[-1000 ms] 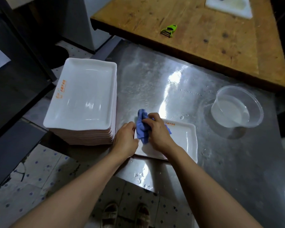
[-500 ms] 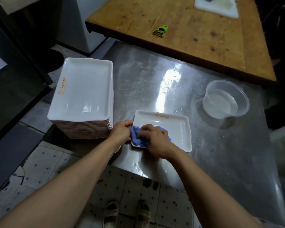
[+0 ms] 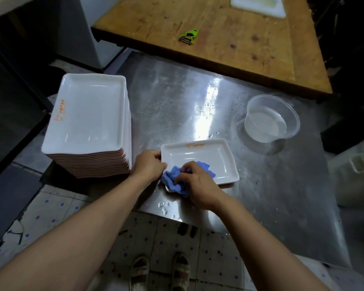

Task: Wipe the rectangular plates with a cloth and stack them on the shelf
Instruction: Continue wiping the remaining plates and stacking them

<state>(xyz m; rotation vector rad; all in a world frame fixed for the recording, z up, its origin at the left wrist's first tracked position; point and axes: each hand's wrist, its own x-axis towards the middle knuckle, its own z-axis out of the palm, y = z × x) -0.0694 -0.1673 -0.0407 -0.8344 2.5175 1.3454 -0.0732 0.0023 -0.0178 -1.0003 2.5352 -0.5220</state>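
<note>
Two hands work on one white rectangular plate [image 3: 200,159] lying flat on the steel desk [image 3: 261,185]. The right hand [image 3: 198,183] has its grip curled round a crumpled blue cloth [image 3: 174,181], pressing it on the plate's near-left corner; half a second ago the cloth sat in much the same corner, and a second ago it was higher, at the plate's far-left edge. The left hand [image 3: 148,164] pinches the plate's left rim, as before.

The plate is glossy, shallow, with a raised rim, rounded corners and an orange printed mark on its far rim. Left of the plate, just beside the left hand, stands a tall stack of plates [image 3: 88,127] of the same shape, unchanged in place. Right of the plate and beyond it sits a round clear plastic tub [image 3: 271,120] holding water. The desk is scuffed, reflective metal with scattered droplets. Beyond the plate lies a worn wooden board [image 3: 229,38] with dark knots, bearing a green peeler [image 3: 188,36]. Below the plate, dotted floor tiles [image 3: 51,211] show.
</note>
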